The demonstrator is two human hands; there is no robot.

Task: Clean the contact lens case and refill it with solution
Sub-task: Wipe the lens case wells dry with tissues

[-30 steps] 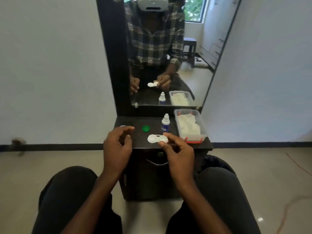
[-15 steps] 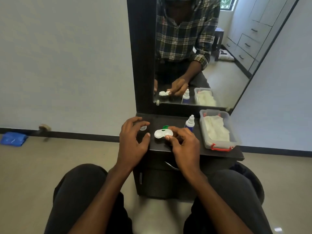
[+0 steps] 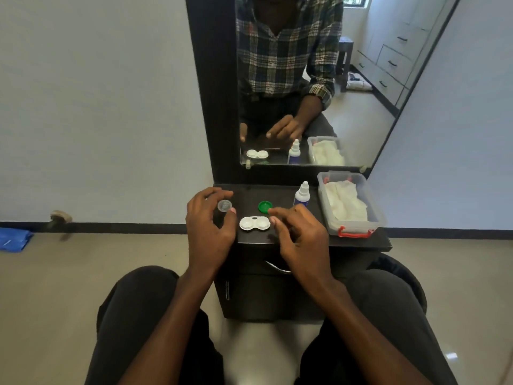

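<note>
I see the open white lens case (image 3: 254,223) lying on the dark tabletop (image 3: 305,240) between my hands: left hand (image 3: 209,229) pinching a clear cap (image 3: 224,205), right hand (image 3: 301,237) loosely curled, empty, just right of it.

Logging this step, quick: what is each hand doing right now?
Left hand: holding the clear cap at its fingertips.
Right hand: empty, fingers loosely curled, beside the lens case.
</note>
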